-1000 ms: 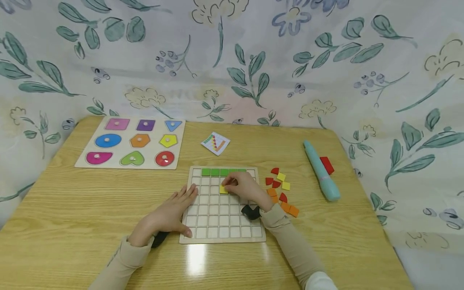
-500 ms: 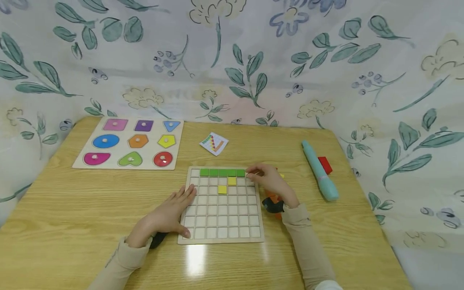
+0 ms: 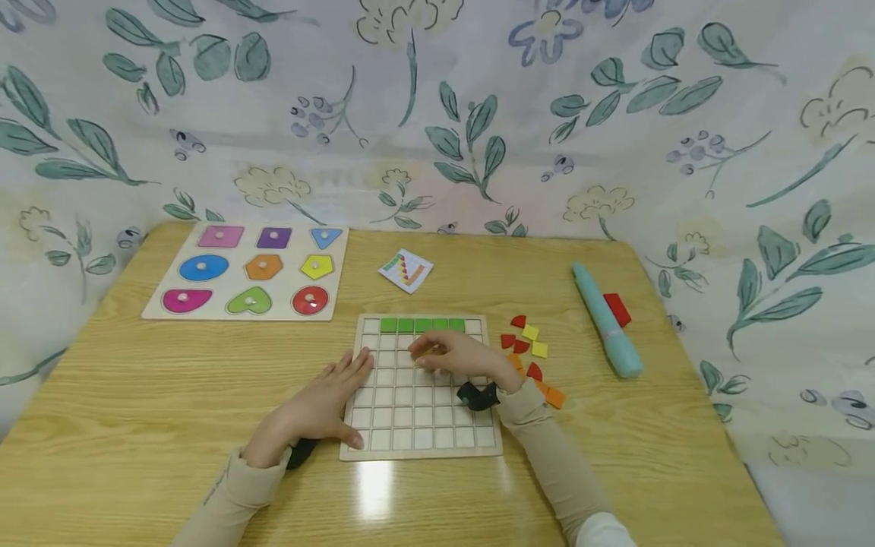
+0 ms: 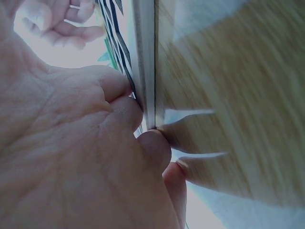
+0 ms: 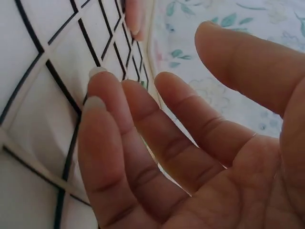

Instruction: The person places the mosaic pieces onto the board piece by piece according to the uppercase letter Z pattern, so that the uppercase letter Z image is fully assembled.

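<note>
A wooden grid board (image 3: 424, 439) lies on the table, with several green square tiles (image 3: 423, 325) along its far row. My left hand (image 3: 317, 403) rests spread on the board's left edge; in the left wrist view its fingertips touch the board's side (image 4: 147, 62). Over the upper middle of the grid hovers my right hand (image 3: 459, 354), which hides the cells where yellow tiles lay. The right wrist view shows its fingers (image 5: 147, 129) loosely bent and the thumb (image 5: 243, 62) apart, nothing between them.
Loose red quarter-circles (image 3: 508, 341), yellow squares (image 3: 539, 350) and orange squares (image 3: 554, 397) lie right of the board. A pattern card (image 3: 417, 281) and a knobbed shape puzzle (image 3: 229, 287) are behind it. A turquoise hammer-like toy (image 3: 604, 323) with a red part lies far right.
My right hand let go of a yellow tile on the grid, moved right, then came back left over the yellow tiles. The left hand stays on the board's edge.
</note>
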### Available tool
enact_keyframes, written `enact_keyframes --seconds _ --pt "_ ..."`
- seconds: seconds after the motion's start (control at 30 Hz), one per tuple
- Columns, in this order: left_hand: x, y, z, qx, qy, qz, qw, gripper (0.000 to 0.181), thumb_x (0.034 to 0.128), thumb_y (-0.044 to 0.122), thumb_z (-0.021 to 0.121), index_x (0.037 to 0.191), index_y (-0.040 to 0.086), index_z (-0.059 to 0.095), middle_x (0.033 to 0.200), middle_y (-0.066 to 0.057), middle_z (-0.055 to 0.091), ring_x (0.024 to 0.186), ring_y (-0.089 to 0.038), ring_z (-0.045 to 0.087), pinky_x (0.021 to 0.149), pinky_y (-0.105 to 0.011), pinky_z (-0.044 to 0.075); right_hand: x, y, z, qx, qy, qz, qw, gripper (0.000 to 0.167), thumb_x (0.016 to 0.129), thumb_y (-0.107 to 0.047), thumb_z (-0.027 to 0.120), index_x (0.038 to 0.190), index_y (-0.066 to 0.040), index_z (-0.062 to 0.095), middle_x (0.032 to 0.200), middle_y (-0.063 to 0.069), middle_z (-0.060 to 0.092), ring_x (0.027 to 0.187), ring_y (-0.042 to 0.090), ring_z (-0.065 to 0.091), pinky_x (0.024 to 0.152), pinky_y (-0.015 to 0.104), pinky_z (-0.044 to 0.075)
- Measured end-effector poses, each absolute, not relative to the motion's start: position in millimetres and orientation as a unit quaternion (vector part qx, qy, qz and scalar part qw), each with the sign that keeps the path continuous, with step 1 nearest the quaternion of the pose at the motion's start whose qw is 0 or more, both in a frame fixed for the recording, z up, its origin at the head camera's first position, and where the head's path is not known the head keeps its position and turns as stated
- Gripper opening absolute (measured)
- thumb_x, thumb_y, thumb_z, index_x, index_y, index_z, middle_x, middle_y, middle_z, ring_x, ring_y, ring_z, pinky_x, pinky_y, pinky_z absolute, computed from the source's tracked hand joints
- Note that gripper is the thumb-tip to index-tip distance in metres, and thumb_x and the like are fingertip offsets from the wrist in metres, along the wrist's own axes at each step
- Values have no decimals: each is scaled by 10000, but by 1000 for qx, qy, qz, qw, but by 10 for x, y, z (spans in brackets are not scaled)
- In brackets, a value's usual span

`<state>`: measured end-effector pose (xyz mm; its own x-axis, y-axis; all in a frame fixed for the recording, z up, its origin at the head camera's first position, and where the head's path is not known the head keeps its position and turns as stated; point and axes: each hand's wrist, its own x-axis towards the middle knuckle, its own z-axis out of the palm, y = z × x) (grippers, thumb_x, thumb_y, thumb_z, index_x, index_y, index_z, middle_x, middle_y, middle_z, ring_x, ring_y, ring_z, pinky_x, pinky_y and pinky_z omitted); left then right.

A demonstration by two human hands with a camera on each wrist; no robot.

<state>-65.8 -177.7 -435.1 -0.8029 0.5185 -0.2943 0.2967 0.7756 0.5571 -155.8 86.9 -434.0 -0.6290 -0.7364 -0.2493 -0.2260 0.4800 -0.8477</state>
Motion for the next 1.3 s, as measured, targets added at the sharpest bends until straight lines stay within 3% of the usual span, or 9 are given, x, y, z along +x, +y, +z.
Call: enact_keyframes --seconds 0.13,0.3,0.5,0.57,0.83,1.03,1.17,1.3 --pt "-659 -1778 -4344 221 917 249 219 1220 626 383 868 1528 -34 159 1618 -218 78 1481 -464 46 1179 -637 88 -1599 1112 -4256 -279 792 -452 302 367 1000 -191 529 1333 -37 532 1304 158 593 1036 216 645 841 301 553" --pt "-648 -1780 -4340 221 915 254 221 1215 630 376 866 1526 -37 159 1617 -221 73 1480 -466 41 1178 -639 86 -1655 1695 -4184 -190 817 -501 215 426 1009 -211 515 1358 31 488 1311 253 567 1085 365 618 866 428 557" --pt "-661 -1803 -4353 219 919 244 220 1220 625 397 866 1527 -32 165 1620 -217 77 1482 -463 39 1178 -638 90 -1656 2246 -4325 -80 871 -466 134 400 986 -153 546 1312 76 512 1253 291 584 1035 358 620 791 271 531" --pt "-658 -1808 -4364 219 919 244 221 1221 627 402 864 1530 -26 162 1621 -212 75 1485 -458 36 1180 -636 86 -1654 2311 -4387 -64 889 -438 119 373 967 -118 570 1281 81 539 1237 290 594 1030 365 619 776 267 526" --pt "-669 -1789 -4381 227 916 248 219 1223 623 401 865 1528 -31 164 1618 -221 79 1480 -467 41 1172 -648 88 -1679 2229 -4483 -49 939 -329 86 309 888 -137 679 1136 41 635 1105 232 647 957 335 592 877 461 488" --pt "-670 -1784 -4371 226 916 250 218 1230 615 410 865 1525 -37 169 1616 -226 86 1478 -472 51 1170 -652 91 -1686 2151 -4456 -26 932 -352 82 220 917 -108 639 1095 17 605 1057 205 643 942 319 605 840 418 504" --pt "-669 -1780 -4367 224 916 251 220 1231 616 418 863 1526 -34 168 1617 -223 87 1479 -468 52 1172 -648 92 -1684 1947 -4440 -17 910 -410 60 196 938 -129 621 1082 2 637 1022 184 673 877 272 668 754 322 548" --pt "-669 -1780 -4367 221 915 252 223 1229 620 407 864 1528 -33 162 1619 -219 78 1482 -462 45 1175 -644 88 -1595 1495 -4418 -64 863 -492 95 191 931 -105 630 1075 19 644 1006 189 678 801 194 664 670 254 552"
